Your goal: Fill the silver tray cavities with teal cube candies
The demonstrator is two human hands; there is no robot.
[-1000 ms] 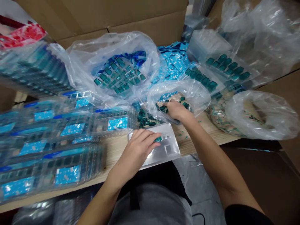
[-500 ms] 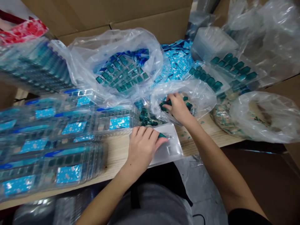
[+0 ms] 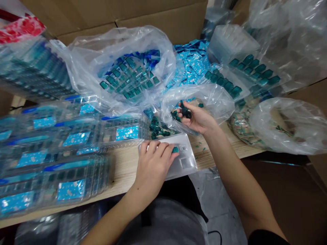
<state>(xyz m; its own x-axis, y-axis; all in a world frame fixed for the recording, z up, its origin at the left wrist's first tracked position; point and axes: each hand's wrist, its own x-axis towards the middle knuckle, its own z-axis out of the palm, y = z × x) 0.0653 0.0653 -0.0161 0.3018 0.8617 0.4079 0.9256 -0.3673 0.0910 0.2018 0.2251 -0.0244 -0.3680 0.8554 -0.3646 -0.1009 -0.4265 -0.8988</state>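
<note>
My left hand (image 3: pixel 154 163) rests with curled fingers over a clear plastic tray (image 3: pixel 186 154) at the table's front edge. Between its thumb and forefinger a small teal block (image 3: pixel 175 149) shows at the tray's upper row; the fingers cover the rest of that row. Palm turned up, my right hand (image 3: pixel 198 117) holds several dark green plastic blocks (image 3: pixel 185 110) in its fingers. It is over the mouth of a clear plastic bag (image 3: pixel 217 100), where more green pieces lie. Loose green blocks (image 3: pixel 159 127) form a pile just behind the tray.
Filled clear packs (image 3: pixel 71 139) with blue sachets stand in stacks on the left. A large bag (image 3: pixel 87 58) of green and blue pieces sits behind, beside a heap of blue sachets (image 3: pixel 192 61). Another open bag (image 3: pixel 258 126) stands right, and a cardboard box (image 3: pixel 158 20) rises behind.
My right hand has turned palm up and lifted slightly, bringing dark green blocks into sight in its fingers. My left hand stays on the tray, where the teal block now sits less tilted.
</note>
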